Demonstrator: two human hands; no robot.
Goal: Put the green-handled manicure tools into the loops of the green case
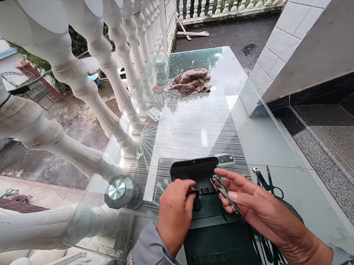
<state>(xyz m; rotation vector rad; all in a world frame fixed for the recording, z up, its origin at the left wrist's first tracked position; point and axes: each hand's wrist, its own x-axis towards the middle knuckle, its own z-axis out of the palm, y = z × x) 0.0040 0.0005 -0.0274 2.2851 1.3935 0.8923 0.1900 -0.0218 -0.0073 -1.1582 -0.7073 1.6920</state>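
Beyond the dark case, open glass tabletop.

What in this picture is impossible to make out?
- Head view: the pouch bottom, cut off by the lower edge.
- Head view: the dark tools beside it, mostly hidden under the right hand, which holds a metal tool.
- Head view: the left hand grip at the strap, hidden by its own curled fingers.
- Head view: the label on the table, too small to read.
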